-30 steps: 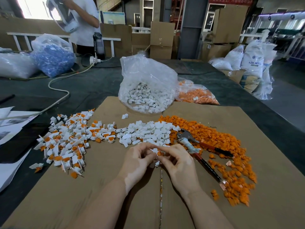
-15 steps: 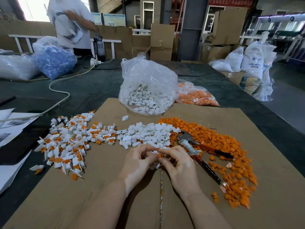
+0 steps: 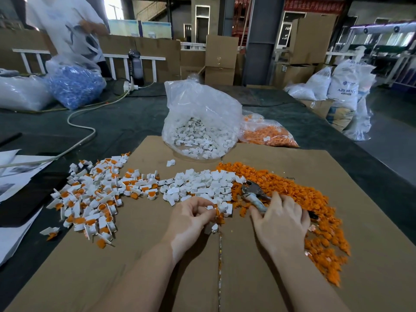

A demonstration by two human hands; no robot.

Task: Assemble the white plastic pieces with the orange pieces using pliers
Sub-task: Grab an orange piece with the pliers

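My left hand [image 3: 191,218] pinches a small white plastic piece with an orange piece [image 3: 216,212] at its fingertips, just above the cardboard. My right hand [image 3: 281,221] lies over the handles of the pliers [image 3: 253,192], fingers spread and reaching onto them; the grey jaws stick out to the upper left. Loose white pieces [image 3: 202,185] lie in a pile just beyond my hands. Loose orange pieces [image 3: 315,206] spread to the right. A heap of joined white-and-orange pieces [image 3: 94,194] lies on the left.
A cardboard sheet [image 3: 157,255] covers the dark table. Behind it stand a clear bag of white pieces [image 3: 200,122] and a bag of orange pieces [image 3: 267,134]. Papers [image 3: 13,176] lie at the left edge. A cable [image 3: 81,124] curves across. A person [image 3: 67,30] stands at far left.
My right hand has left the piece held between both hands and moved right onto the pliers. My left hand keeps the piece. The person at the back has shifted.
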